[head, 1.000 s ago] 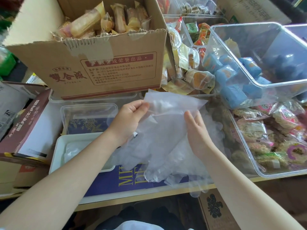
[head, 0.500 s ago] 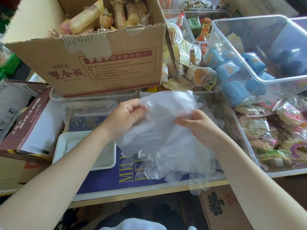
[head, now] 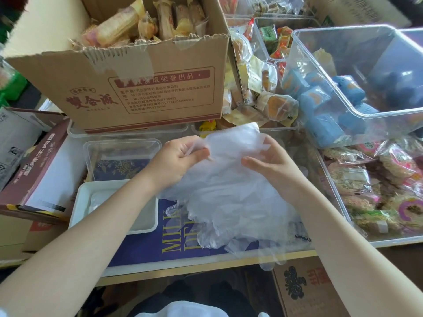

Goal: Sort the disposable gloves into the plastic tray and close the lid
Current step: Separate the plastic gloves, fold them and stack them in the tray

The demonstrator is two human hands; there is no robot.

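Note:
A bunch of clear disposable gloves (head: 231,193) hangs in front of me over the blue mat, fingers drooping past the table's front edge. My left hand (head: 176,161) pinches the bunch's upper left edge. Curled round its upper right part, my right hand (head: 272,163) grips the film. The white plastic tray (head: 79,202) lies at the lower left, partly under my left forearm, with some clear film inside. A clear lid or container (head: 119,145) sits just behind the tray.
A big cardboard box of wrapped snacks (head: 146,88) stands behind my hands. Clear bins with blue packets (head: 357,88) and pink-wrapped snacks (head: 377,191) fill the right side. A brown box (head: 34,170) lies at the left. A carton (head: 309,287) sits below the table edge.
The flat sheet of gloves has been gathered and crumpled between my hands. My right hand went from flat behind the film to gripping it.

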